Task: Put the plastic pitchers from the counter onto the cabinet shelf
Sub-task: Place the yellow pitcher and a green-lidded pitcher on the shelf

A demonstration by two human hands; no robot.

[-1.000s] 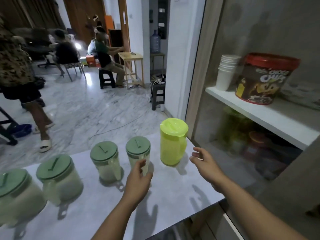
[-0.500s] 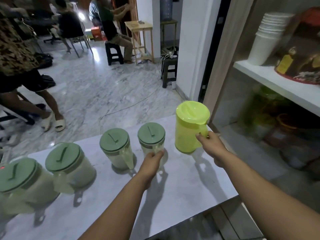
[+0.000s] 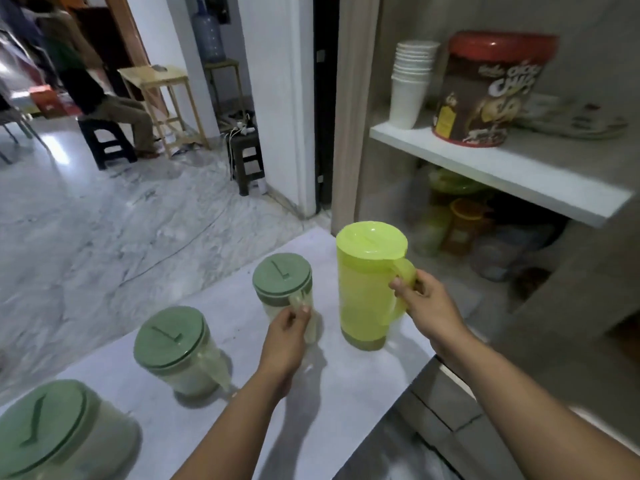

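Two grips set at once, both on handles. Left hand point(image 3: 287, 327) pinching clear handle of nearest-right green-lid pitcher point(image 3: 285, 289), thumb and fingers pressed round it; right hand point(image 3: 424, 303) wrapped through loop handle of yellow pitcher point(image 3: 369, 285), fingers closed on it. Both pitchers upright on worktop point(image 3: 346, 393), long axes vertical, bases apparently down on surface, though not certain for yellow one. Handles face back toward wearer; bodies lie just beyond each hand.

Key relation: cabinet opens to right and beyond. Yellow pitcher nearest cabinet, so right hand closer to target; green-lid one sits just left of it, near but apart. Lower compartment under white shelf point(image 3: 502, 171) looks like likely spot (judgement only), reached by lift, then swing right and forward.

Two more green-lid pitchers on worktop: middle one point(image 3: 173, 348) further left, nearest one point(image 3: 55, 431) cut off at frame edge bottom-left.

Further in: lower compartment dim, blurred; coloured plastic items in there point(image 3: 457, 223), kind and free room hard to tell. On white shelf above: stack of cups point(image 3: 410, 84), cereal tub point(image 3: 491, 88), plates behind, right edge soft. Seated person far left, partly out of frame.
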